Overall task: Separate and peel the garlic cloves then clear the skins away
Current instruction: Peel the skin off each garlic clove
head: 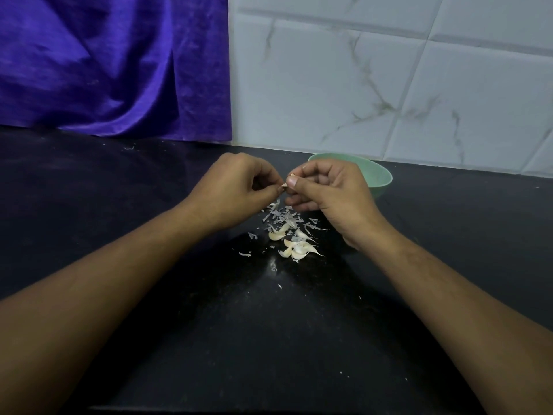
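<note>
Nearest: black speckled stone counter (269, 339), dotted with stray white flecks. Farther in, a cluster of pale, pointed, seemingly unpeeled garlic cloves (294, 248) lying loose, touching a heap of thin papery white skins (282, 217) just behind. Above that heap, raised off the counter, left hand (236, 187) and right hand (326, 190) meeting tip to tip. Pinched between right thumb and forefinger: one small pale clove (289, 178), remaining fingers curled under. Left thumb and forefinger nipping what looks like a flap of its skin; other left fingers folded in. Behind the right hand, round mint-green plastic bowl (380, 175), contents hidden. Beyond, draped purple velvet cloth (104, 64) and white marbled wall tiles (389, 85).

Probably mid-peel, with several cloves left to do. Risks from here, as a judgement:
- Slick clove squirting out of so slight a pinch and dropping among the scraps.
- Skin tearing into slivers rather than coming off whole, from too sharp a tug.
- Light flakes drifting wider over the counter, making the clearing harder.
</note>
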A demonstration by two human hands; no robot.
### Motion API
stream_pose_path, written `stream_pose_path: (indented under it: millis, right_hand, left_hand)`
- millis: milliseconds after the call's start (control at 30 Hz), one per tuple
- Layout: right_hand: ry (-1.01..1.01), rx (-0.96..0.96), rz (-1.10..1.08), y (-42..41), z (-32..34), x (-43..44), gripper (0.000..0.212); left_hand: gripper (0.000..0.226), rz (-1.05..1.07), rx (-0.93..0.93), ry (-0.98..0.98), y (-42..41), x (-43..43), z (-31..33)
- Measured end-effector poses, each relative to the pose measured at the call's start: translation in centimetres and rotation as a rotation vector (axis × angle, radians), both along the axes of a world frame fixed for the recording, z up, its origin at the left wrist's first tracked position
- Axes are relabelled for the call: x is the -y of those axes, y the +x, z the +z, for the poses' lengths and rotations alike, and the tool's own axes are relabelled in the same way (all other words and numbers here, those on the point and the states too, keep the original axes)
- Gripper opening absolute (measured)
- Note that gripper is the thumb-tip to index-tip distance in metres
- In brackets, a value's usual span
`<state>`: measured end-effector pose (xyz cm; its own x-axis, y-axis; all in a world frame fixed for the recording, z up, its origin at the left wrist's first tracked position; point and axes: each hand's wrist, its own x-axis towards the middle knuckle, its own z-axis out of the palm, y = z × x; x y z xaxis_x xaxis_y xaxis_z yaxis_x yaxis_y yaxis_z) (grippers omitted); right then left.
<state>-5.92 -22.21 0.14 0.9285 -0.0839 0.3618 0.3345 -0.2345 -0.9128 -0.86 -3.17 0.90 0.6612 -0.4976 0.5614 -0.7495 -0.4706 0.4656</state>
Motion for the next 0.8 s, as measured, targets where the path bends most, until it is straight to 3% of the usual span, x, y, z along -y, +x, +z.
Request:
stream_pose_path:
  millis: [400,600,800]
  right_hand:
    - [0.105,-0.052,0.085,-0.4,0.4,-0.1,0.008]
    - [0.24,-0.056,0.132,-0.4,0.2,-0.6,0.007]
    - [0.353,-0.122,0.229,-0.1,0.2,-0.7,0.004]
  left_hand:
    - [0.018,-0.004,0.02,-0.036,-0.5,-0.1,0.1]
    - [0.017,-0.033,-0.24,-0.248,-0.7,0.4,0.0]
    - [0.017,-0.143,-0.644,-0.492,-1.2,1.1,0.1]
